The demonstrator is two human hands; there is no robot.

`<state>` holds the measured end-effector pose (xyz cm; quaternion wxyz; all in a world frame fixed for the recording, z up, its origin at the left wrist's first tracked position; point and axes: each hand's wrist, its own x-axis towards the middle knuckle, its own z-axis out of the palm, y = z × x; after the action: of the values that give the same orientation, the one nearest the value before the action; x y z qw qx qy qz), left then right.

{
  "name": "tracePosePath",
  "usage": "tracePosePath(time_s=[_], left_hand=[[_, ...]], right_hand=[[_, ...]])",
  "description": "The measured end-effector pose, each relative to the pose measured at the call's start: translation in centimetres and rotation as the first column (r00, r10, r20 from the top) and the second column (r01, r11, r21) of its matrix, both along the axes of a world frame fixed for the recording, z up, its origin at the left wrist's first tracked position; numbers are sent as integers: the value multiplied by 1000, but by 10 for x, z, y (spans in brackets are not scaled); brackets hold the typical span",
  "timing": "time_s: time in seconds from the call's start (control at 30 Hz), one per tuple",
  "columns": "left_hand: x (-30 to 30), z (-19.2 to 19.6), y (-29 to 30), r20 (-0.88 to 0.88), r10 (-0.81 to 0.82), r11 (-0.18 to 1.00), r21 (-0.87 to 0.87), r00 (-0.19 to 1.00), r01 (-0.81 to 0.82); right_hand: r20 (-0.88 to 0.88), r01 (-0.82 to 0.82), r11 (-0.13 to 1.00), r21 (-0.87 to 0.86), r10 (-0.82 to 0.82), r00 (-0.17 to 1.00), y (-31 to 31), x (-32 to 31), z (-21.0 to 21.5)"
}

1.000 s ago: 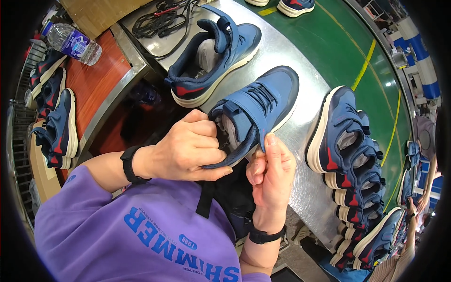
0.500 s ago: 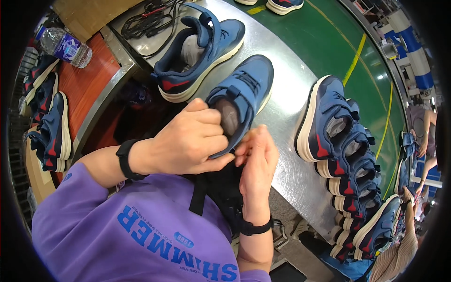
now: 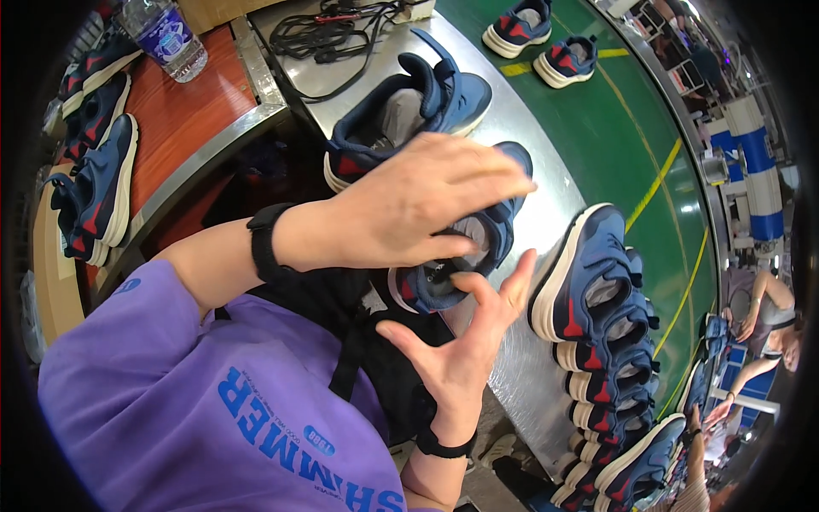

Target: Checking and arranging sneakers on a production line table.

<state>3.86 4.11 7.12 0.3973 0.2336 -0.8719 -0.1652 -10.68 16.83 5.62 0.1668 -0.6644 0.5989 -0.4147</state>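
The left hand (image 3: 409,200) reaches across the near blue shoe (image 3: 502,239), fingers stretched out and thumb apart, gripping nothing; whether it touches the shoe is hard to tell. The right hand (image 3: 461,350) is spread wide and holds nothing, just beside the heel. That shoe is at the edge of the metal bench (image 3: 533,128), next to a second shoe (image 3: 461,98) with its strap raised. Further out are a row of shoes (image 3: 589,282), black cable (image 3: 320,43) and a bottle (image 3: 175,43).
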Motion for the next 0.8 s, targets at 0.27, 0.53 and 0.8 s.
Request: tracePosePath(time_s=[0.27,0.53,0.8], left_hand=[[-15,-1,-1,26,21,997,79,999,-23],[42,15,18,45,267,947,-198,963,-254],[97,-10,-9,50,165,979,115,985,-170]], right_hand=[[-82,69,997,23,-67,994,-7,8,-9],[-210,228,973,-46,-233,950,-17,-2,1],[-331,337,921,-194,-384,862,-22,-9,29]])
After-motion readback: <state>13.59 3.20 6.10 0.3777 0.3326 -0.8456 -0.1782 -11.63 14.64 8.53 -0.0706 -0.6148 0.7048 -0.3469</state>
